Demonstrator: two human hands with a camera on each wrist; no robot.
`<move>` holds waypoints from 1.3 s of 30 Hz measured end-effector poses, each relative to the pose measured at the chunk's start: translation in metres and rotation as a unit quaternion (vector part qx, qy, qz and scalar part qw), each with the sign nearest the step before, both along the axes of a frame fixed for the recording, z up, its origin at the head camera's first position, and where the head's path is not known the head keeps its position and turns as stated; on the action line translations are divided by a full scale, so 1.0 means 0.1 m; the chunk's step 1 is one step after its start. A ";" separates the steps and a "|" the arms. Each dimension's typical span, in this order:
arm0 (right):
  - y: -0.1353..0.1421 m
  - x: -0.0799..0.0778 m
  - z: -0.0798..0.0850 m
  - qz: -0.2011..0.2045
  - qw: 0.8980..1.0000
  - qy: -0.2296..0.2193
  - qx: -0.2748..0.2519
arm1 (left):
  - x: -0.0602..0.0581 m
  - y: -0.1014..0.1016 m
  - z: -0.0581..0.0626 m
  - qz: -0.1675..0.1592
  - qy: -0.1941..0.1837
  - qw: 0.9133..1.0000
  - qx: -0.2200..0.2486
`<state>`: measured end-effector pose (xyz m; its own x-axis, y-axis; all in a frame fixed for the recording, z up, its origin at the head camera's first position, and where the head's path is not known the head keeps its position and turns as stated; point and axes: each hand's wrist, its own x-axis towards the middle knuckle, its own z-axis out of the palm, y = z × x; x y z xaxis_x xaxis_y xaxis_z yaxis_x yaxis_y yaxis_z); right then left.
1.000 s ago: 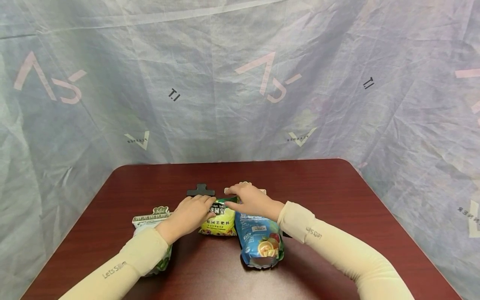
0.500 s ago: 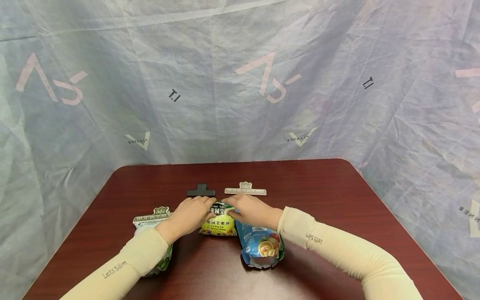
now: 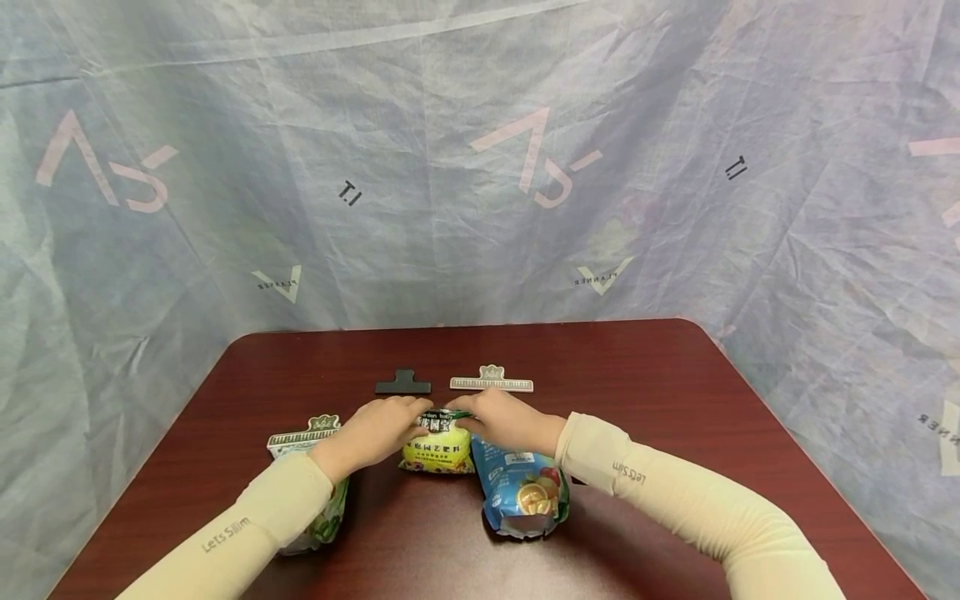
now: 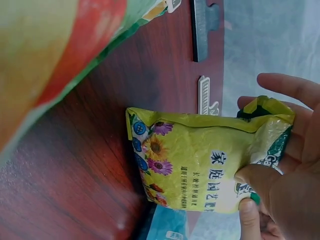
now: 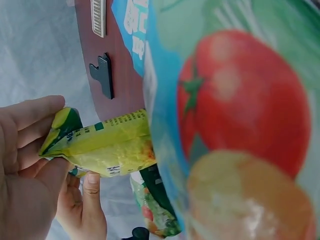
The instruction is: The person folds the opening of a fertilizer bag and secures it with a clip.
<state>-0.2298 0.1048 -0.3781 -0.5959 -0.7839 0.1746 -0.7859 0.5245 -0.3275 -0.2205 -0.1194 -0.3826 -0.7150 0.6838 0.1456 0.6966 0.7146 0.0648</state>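
A small yellow-and-green bag of garden fertilizer (image 3: 435, 457) stands mid-table, between both hands. My left hand (image 3: 378, 429) pinches its top left corner, thumb on the printed front and fingers behind. From the other side, my right hand (image 3: 506, 417) pinches the top right corner the same way. In the left wrist view the bag's top (image 4: 272, 112) looks bent over at the green end, and the right thumb (image 4: 248, 217) shows below the left one. Behind the bag lie a black clip (image 3: 402, 383) and a white ruler-edged clip (image 3: 491, 381).
A blue bag (image 3: 521, 487) with fruit pictures lies right of the yellow bag, partly under my right hand. At left, a green-and-white bag (image 3: 322, 525) with a white clip (image 3: 303, 437) at its top is partly hidden by my left forearm. Grey cloth (image 3: 450, 208) hangs behind the table.
My right hand has come down and left from over the white clip to the yellow bag's top right corner. The bag's top edge now sits lower. My left hand has barely moved.
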 end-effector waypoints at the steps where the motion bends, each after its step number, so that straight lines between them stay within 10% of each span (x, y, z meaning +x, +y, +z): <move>1: 0.00 0.00 0.00 0.001 1.000 -0.008 -0.004 | -0.01 -0.01 0.00 0.000 -0.012 1.000 0.005; 20: 0.09 -0.16 -0.03 -0.015 0.992 -0.115 -0.053 | -0.21 -0.18 0.03 -0.026 -0.175 0.980 0.095; 39: 0.20 -0.23 -0.05 -0.036 0.954 -0.273 -0.114 | -0.34 -0.31 0.04 -0.021 -0.298 0.944 0.140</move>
